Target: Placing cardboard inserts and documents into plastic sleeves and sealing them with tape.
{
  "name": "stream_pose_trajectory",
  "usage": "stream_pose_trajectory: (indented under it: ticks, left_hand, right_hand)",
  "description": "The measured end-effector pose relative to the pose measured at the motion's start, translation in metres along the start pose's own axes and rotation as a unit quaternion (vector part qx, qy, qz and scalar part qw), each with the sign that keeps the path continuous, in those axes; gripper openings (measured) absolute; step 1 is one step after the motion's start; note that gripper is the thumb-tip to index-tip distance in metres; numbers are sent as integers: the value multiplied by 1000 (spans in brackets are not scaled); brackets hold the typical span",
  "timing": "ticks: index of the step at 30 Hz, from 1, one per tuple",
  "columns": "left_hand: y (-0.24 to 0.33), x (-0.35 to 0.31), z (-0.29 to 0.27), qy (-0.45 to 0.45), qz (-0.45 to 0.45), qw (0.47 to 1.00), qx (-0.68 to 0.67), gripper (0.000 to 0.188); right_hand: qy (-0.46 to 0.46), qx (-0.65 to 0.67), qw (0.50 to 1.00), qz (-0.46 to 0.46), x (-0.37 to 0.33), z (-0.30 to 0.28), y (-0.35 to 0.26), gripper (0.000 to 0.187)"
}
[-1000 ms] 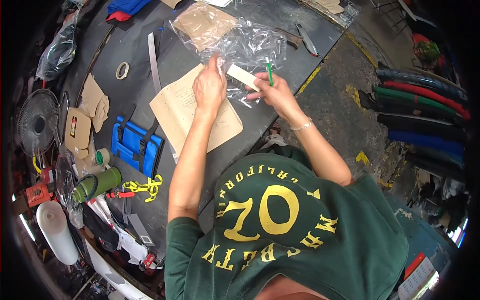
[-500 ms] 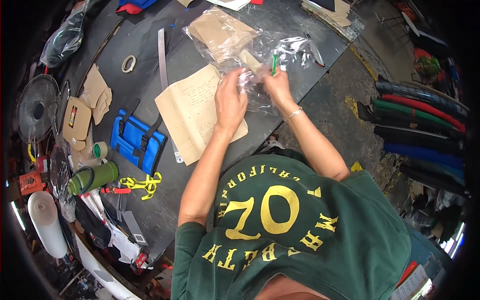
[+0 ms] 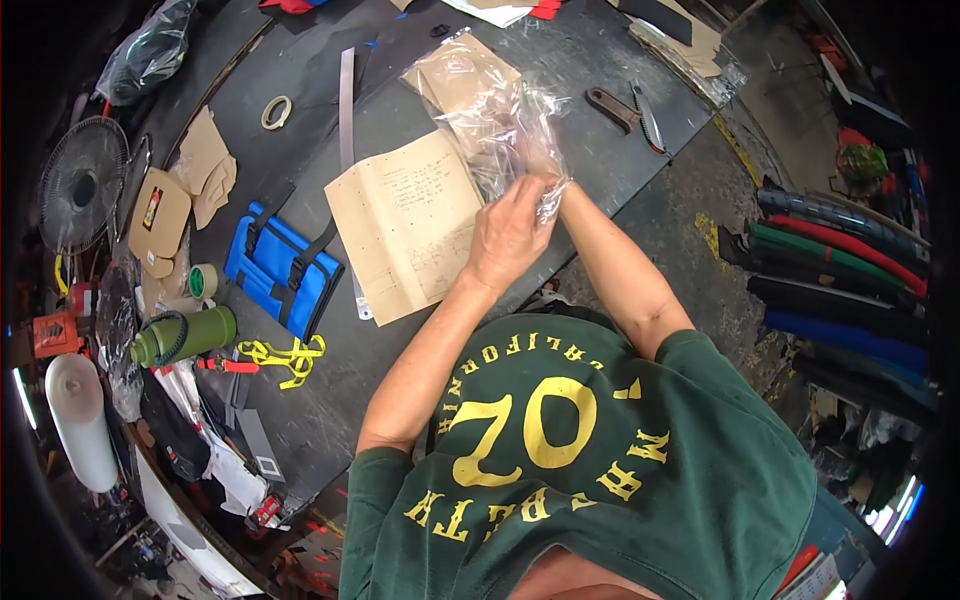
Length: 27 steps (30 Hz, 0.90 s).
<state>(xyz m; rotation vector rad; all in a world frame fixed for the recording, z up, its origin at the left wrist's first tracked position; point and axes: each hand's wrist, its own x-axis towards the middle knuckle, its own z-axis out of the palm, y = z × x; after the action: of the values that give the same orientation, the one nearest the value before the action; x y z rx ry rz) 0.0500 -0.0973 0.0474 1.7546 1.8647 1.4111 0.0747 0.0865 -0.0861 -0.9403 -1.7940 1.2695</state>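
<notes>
A clear plastic bag (image 3: 487,140) lies crumpled on the dark table, with folded brown paper (image 3: 462,75) showing through its far end. My left hand (image 3: 512,228) is closed on the near edge of this bag, beside my right wrist. My right hand (image 3: 540,152) is inside or behind the plastic; its fingers are blurred and covered by the film, so their grip cannot be made out. Just left of my hands is a creased brown paper sheet (image 3: 405,215) with handwriting, lying flat and partly beside the bag.
A steel ruler (image 3: 347,105) runs under the sheet. Leftward lie a blue strapped pouch (image 3: 285,270), a tape roll (image 3: 276,112), a green bottle (image 3: 185,336) and yellow straps (image 3: 285,360). A brown-handled tool (image 3: 612,108) and a cutter (image 3: 648,118) sit near the right edge.
My right hand has gone into or behind the plastic, and the green pen it held is out of sight. My left hand has moved right and nearer, onto the bag's edge. The two tools are uncovered.
</notes>
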Motion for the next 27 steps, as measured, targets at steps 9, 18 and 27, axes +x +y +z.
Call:
stream_pose_trajectory:
  ticks: [9,18,27]
  left_hand:
    - [-3,-6,-4,-15,31,999,-2,31]
    - [-68,-58,-61,-26,-136,985,99,56]
    - [-96,-120,-71,-53,-229,921,309,99]
  right_hand:
    - [-163,345,905,189,47,10,-10,65]
    - [-147,243,940,188,3,-39,-10,51]
    - [11,218,946,241,-85,-77,-39,36]
